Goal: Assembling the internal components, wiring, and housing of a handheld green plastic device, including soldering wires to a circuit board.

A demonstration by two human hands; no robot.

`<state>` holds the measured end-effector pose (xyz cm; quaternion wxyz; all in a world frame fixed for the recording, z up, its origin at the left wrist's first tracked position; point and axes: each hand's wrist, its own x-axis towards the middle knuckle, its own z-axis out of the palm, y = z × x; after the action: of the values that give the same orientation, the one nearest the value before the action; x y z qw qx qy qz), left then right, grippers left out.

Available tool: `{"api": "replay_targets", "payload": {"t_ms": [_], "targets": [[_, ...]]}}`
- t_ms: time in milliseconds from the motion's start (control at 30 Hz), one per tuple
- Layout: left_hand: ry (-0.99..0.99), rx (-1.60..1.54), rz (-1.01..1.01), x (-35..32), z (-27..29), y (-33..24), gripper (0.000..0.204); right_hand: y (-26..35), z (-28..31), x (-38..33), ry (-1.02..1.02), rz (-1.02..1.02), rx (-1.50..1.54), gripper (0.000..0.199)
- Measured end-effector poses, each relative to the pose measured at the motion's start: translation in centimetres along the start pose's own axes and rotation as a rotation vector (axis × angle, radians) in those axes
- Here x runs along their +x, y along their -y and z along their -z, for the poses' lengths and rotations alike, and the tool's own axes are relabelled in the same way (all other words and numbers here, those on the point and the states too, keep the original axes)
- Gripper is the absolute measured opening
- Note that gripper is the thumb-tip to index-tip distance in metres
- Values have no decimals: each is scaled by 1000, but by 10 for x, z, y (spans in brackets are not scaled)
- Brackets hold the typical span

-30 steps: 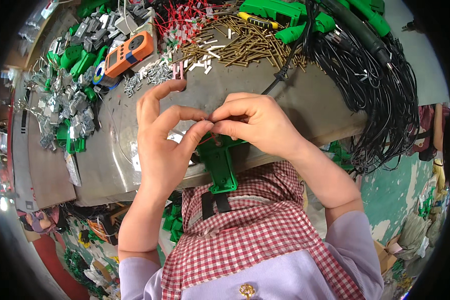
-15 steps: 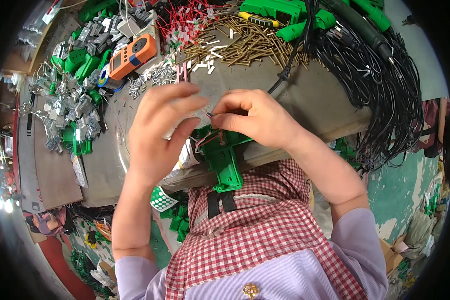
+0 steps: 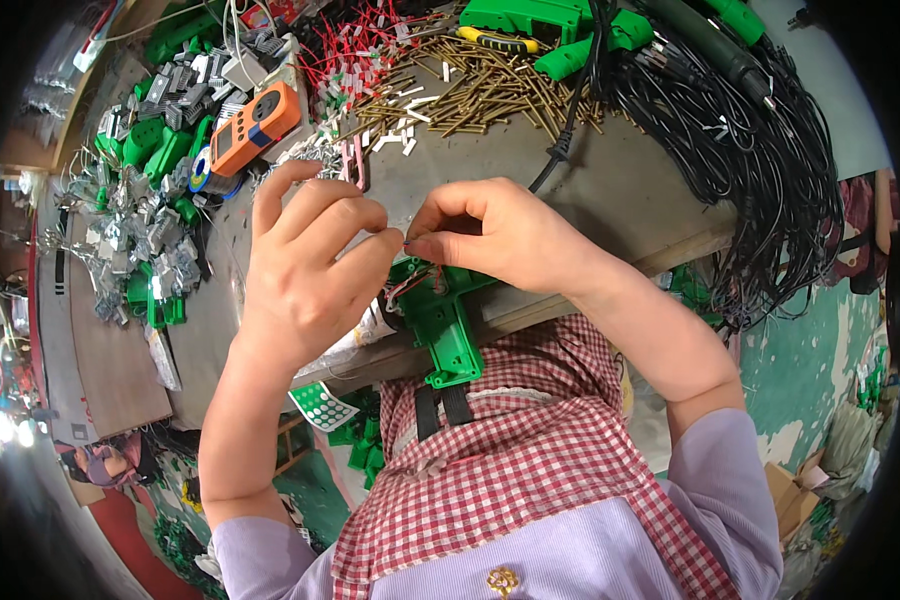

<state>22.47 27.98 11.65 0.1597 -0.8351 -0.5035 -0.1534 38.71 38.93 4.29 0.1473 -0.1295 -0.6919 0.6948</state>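
A green plastic housing (image 3: 448,340) lies at the table's near edge, one arm jutting toward my apron. Thin reddish and pale wires (image 3: 410,284) come out of its upper end. Just above them, my right hand (image 3: 505,235) pinches what looks like a wire end between thumb and forefinger. My left hand (image 3: 315,255) meets it from the left, forefinger tip at the right fingertips and other fingers curled and raised. Its thumb is hidden behind the hand, so whatever it pinches cannot be made out.
Beyond my hands lie long brass-coloured screws (image 3: 500,95), red wires with connectors (image 3: 365,45) and a yellow-black cutter (image 3: 497,40). An orange meter (image 3: 255,128) stands left among metal parts. Black cables (image 3: 750,170) hang over the right edge. A dotted green-white sheet (image 3: 323,406) sits below the table edge.
My left hand's fingers, spread and blurred before, have closed in to the right fingertips. My right hand has shifted slightly left, still pinching. The view has moved a little; the green housing stays put.
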Motion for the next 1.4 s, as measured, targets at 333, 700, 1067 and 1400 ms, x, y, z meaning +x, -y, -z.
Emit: {"api": "replay_targets", "payload": {"t_ms": [333, 700, 1067, 1400], "targets": [[204, -900, 831, 2, -13, 3, 5, -4, -20, -3, -396, 664, -621, 15], [32, -568, 552, -6, -10, -2, 12, -2, -9, -3, -268, 354, -298, 10], [-55, -168, 335, -6, -9, -4, 13, -3, -5, -3, -230, 314, -261, 9], [-170, 30, 107, -11, -14, 2, 22, -2, -5, -1, -171, 243, -173, 13]]}}
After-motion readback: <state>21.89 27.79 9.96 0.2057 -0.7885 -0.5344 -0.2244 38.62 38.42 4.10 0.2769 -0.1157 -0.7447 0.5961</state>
